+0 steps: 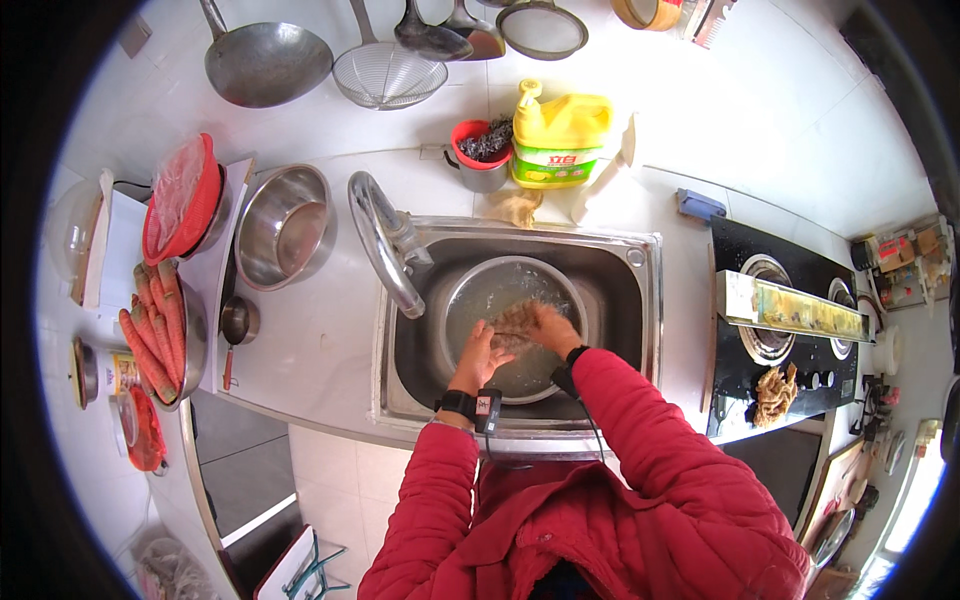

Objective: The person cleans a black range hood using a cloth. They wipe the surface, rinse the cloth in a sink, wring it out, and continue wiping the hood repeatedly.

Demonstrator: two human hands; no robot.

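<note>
A steel basin point(450, 315) of cloudy water stands in the stainless steel sink point(622, 315). Over the water, my right hand point(555, 331) grips a wet brown cloth point(516, 324), blurred by motion. My left hand point(480, 355) is at the cloth's near left side, fingers spread; whether it touches the cloth is hard to tell. Both wrists wear dark bands with small devices, and cables hang from them. The curved chrome faucet point(379, 240) stands at the sink's back left, its spout turned left of the basin.
Left on the counter are a steel bowl point(251, 240), a small ladle point(238, 322) and a bowl of carrots point(161, 330). Behind the sink stand a yellow detergent jug point(559, 139) and a red-rimmed cup point(484, 169). At right is a gas stove point(806, 262) bearing a crumpled cloth point(776, 395).
</note>
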